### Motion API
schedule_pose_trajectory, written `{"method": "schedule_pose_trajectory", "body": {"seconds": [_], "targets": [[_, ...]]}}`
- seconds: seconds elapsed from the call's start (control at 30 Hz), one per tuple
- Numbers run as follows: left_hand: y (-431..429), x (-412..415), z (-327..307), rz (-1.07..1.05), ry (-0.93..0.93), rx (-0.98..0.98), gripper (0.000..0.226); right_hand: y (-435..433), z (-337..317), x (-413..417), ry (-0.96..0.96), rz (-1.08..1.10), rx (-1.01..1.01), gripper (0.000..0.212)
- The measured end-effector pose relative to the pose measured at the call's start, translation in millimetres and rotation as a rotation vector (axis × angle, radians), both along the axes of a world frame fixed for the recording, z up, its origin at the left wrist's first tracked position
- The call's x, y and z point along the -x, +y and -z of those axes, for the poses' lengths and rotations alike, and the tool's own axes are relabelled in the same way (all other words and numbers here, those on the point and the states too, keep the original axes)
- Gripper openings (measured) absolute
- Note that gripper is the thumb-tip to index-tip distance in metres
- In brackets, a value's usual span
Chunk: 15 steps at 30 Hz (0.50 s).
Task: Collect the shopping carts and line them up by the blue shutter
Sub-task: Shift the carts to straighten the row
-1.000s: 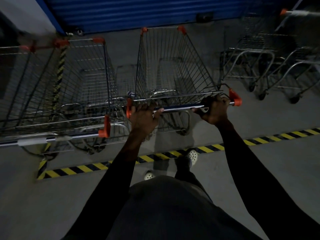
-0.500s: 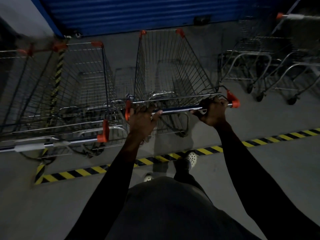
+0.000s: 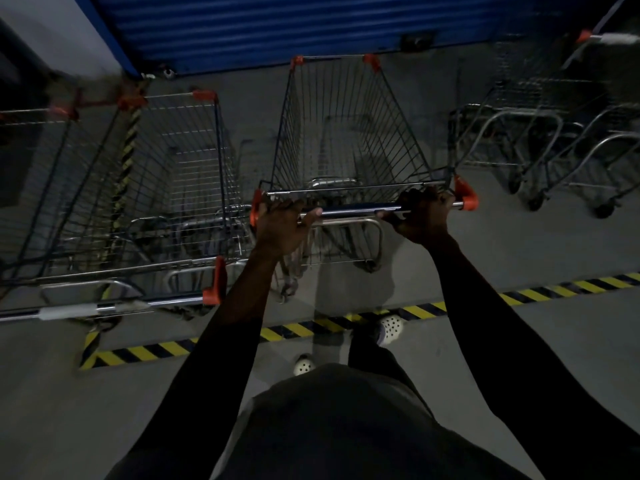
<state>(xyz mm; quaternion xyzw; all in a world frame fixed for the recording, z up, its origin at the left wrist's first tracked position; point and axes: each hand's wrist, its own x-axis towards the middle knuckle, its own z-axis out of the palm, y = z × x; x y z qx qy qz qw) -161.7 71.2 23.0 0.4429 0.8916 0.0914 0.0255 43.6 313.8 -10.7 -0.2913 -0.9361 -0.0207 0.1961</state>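
Shopping cart (image 3: 349,109) is aimed lengthwise, nose at the blue shutter (image 3: 277,26), floor (image 3: 512,258) seen through its basket (image 3: 391,143), handle (image 3: 353,212) gripped by left hand (image 3: 282,226) and right hand (image 3: 425,216).

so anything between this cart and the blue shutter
Nothing visible: only bare grey concrete floor lies between the front of the silver wire shopping cart and the blue ribbed shutter. The neighbouring wire cart stands to its left.
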Motion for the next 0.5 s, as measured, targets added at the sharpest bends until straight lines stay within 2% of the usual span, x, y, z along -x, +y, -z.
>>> {"method": "schedule_pose_trajectory", "body": {"seconds": [0.2, 0.3, 0.5], "targets": [[12.1, 44.2, 5.5, -0.054, 0.009, 0.029, 0.085, 16.5, 8.6, 45.5, -0.101, 0.039, -0.01, 0.073], [13.0, 62.9, 6.0, -0.069, -0.02, 0.053, 0.086, 16.9, 12.4, 67.9, -0.053, 0.02, 0.025, 0.068], [24.3, 83.0, 8.5, -0.111, -0.038, 0.04, 0.081, 30.8, 5.6, 92.8, 0.014, -0.055, -0.073, 0.067]]}}
